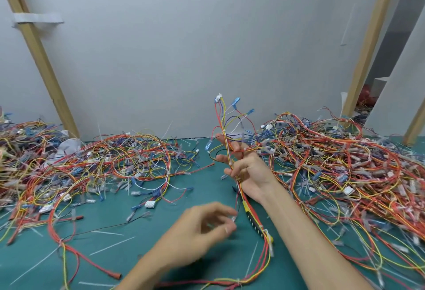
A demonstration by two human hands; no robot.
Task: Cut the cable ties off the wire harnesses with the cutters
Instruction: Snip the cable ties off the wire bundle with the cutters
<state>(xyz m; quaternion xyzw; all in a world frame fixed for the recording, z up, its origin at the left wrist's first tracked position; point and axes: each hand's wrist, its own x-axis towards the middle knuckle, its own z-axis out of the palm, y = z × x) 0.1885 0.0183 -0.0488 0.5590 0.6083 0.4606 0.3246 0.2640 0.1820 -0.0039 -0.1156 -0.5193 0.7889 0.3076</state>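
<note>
A green work mat [161, 255] fills the lower frame, flanked by a large heap of wire harnesses [345, 163] at right and a second heap [92, 163] at left, apparently kept apart to separate sorted stock from unsorted, though which is which cannot be told. At centre, the person's right hand [250, 174] holds one harness [226, 128] upright, fingers spread with the wires threaded between them, probably to fan out the bundle and expose its ties. The left hand [202, 227], blurred at lower centre, has loosely curled fingers; whether it pinches anything cannot be told. The yellow-and-black cutters [254, 220] lie on the mat under the harness's trailing wires, between both hands, just right of the left fingertips and in neither grip. Snipped white ties [112, 246] litter the mat.
</note>
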